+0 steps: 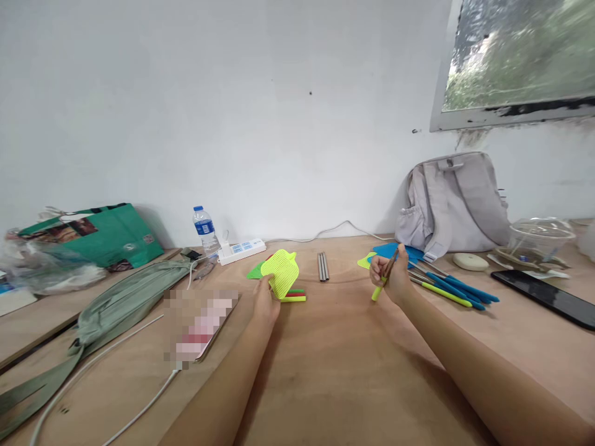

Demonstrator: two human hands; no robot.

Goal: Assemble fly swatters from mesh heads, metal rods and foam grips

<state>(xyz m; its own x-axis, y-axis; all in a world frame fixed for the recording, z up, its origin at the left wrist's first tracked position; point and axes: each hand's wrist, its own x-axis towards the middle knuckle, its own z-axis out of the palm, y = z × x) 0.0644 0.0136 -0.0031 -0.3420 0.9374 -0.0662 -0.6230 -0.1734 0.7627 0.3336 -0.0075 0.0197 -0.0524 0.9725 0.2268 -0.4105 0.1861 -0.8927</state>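
My left hand [266, 302] pinches the edge of a yellow-green perforated fly swatter head [281, 272], raised above the table. Behind it lie a green swatter head [255, 271] and a yellow-green handle [294, 298], with red and green handles alongside. My right hand [394, 276] is closed round a yellow-green handle [377, 292] whose end sticks out below the fingers; a thin dark rod shows above them. Close behind that hand are blue swatter heads [404, 250] and another yellow-green head [365, 261]. Between the hands, several short metal tubes [323, 267] lie side by side.
On the right are blue-handled rods [458, 290], a black phone [543, 297], a plastic bowl [542, 235] and a grey backpack [458, 204]. To the left stand a water bottle [204, 226], a power strip [242, 250], a green strap bag [134, 300] and a pink-screened device [204, 328] with a cable.
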